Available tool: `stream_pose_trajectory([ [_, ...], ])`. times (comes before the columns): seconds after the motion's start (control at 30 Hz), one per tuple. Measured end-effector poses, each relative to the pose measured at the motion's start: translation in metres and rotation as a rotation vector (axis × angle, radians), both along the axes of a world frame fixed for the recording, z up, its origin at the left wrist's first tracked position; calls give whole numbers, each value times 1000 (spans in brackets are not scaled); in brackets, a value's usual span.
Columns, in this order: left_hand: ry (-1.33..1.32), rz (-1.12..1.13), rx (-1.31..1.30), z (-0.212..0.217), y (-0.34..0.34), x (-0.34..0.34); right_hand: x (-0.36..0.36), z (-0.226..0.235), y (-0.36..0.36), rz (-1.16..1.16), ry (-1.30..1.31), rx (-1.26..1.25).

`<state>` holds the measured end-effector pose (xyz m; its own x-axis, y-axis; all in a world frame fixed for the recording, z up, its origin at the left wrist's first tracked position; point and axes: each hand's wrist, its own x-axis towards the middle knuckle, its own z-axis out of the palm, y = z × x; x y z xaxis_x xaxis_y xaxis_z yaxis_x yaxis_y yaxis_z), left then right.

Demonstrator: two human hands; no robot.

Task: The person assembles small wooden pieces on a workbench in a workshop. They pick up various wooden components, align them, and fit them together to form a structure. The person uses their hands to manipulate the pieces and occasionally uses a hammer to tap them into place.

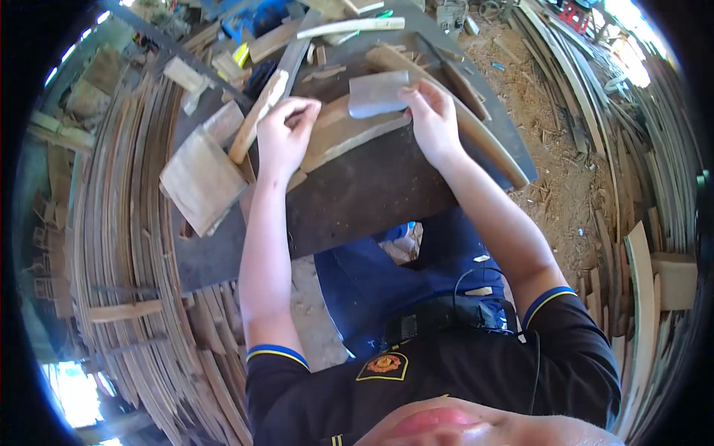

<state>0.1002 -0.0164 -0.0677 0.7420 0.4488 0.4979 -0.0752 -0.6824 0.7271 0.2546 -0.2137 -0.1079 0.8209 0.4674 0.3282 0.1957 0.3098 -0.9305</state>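
My right hand [433,123] pinches a thin grey rectangular sheet [378,94] by its right edge, between thumb and fingers. The sheet has a slight sheen and is held over a wide curved piece of wood [349,134] lying on the dark tabletop [357,197]. To the left of that wood my left hand [284,137] is raised with its fingers curled and the thumb against them; whatever it may hold is hidden. Close beside the left hand a pale wooden strip [259,115] lies at a slant.
Square wooden boards [202,180] lie at the table's left edge. A long curved wooden piece [476,126] slants along the right side. Several offcuts and a pale strip [351,27] lie at the back. Stacked planks [123,193] stand left; sawdust covers the floor [550,171] on the right.
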Motion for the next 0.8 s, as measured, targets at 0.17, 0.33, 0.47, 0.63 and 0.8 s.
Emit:
stream_pose_trajectory([
  [0.17, 91, 40, -6, -3, 2, 0, -5, 8, 0, -10, 58, 64],
  [0.33, 190, -42, 112, -1, 8, -4, -3, 10, 1, -10, 72, 40],
  [0.47, 367, -68, 300, 12, 0, -12, -4, 10, -1, -20, 24, 3],
  [0.63, 324, -60, 252, 5, 15, -12, -3, 9, -2, 1, 64, 1],
  [0.8, 200, 74, 315, 1, 21, -10, -8, 13, -3, -2, 47, 34],
])
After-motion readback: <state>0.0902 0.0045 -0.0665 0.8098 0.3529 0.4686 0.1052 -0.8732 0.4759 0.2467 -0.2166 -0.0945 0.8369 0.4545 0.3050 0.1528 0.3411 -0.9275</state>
